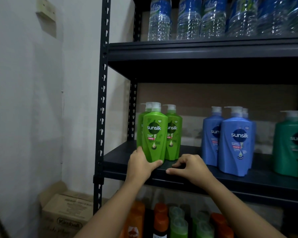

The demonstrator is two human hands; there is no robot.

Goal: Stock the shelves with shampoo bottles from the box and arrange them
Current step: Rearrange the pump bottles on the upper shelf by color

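Three light green Sunsilk pump bottles stand at the left end of the dark middle shelf (120, 160). My left hand (141, 164) grips the base of the front green bottle (154, 134), thumb across its bottom front. A second green bottle (173, 133) stands just right of it, and a third is mostly hidden behind. My right hand (189, 166) hovers at the shelf's front edge beside that bottle, fingers curled, holding nothing. A group of blue Sunsilk bottles (236, 141) stands further right.
A darker green bottle (291, 143) stands at the right edge. Clear water bottles (189, 19) fill the upper shelf. Orange and green bottles (162, 220) crowd the shelf below. A cardboard box (67, 210) sits on the floor by the white wall, left of the rack's upright post (101, 100).
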